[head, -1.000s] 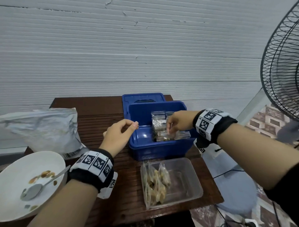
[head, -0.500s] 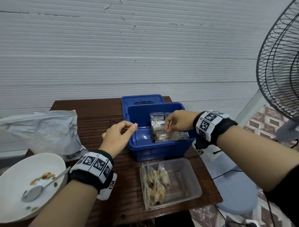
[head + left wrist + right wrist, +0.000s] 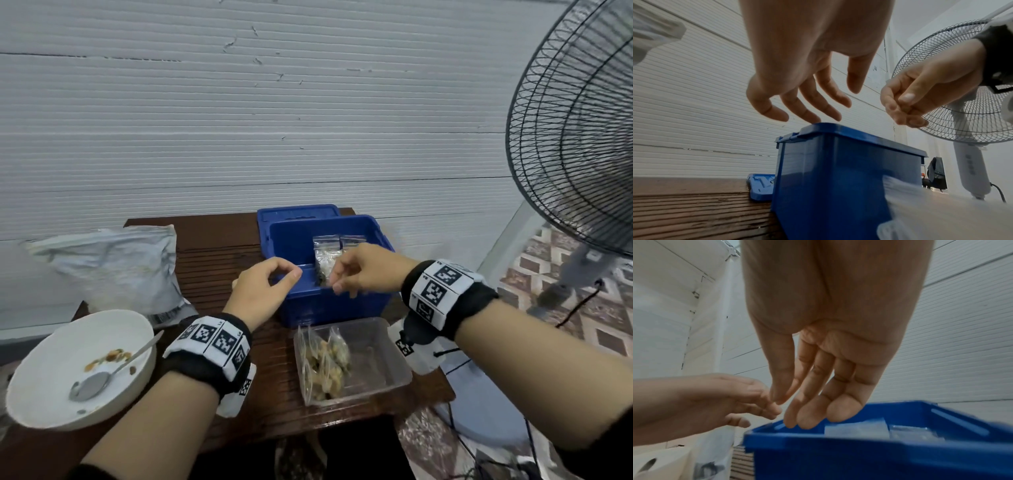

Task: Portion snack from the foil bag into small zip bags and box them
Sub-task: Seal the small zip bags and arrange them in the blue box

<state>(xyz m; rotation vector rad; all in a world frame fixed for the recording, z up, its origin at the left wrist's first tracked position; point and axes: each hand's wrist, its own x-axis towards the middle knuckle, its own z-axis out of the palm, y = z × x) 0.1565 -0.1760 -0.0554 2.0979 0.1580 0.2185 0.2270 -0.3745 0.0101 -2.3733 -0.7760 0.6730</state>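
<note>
A blue box [image 3: 337, 308] stands open on the wooden table, with filled small zip bags [image 3: 327, 255] upright inside at the back right. My right hand [image 3: 342, 282] hovers over the box's near rim, fingers hanging down and relaxed, holding nothing; the right wrist view shows its bare fingers [image 3: 813, 412] above the box [image 3: 859, 454] and the bags [image 3: 857, 429]. At the box's left front corner my left hand [image 3: 284, 274] hovers with loosely curled, empty fingers [image 3: 807, 110]. The foil bag [image 3: 113, 263] lies at the far left.
A clear plastic tub [image 3: 387, 363] holding several filled zip bags [image 3: 325, 363] sits in front of the box. At the near left there is a white bowl [image 3: 44, 394] with a spoon [image 3: 99, 380] and snack crumbs. The blue lid [image 3: 298, 212] lies behind the box. A standing fan [image 3: 579, 144] is on the right.
My right hand has let go of the zip bag inside the box and drawn back over the near rim. The left hand has hardly moved.
</note>
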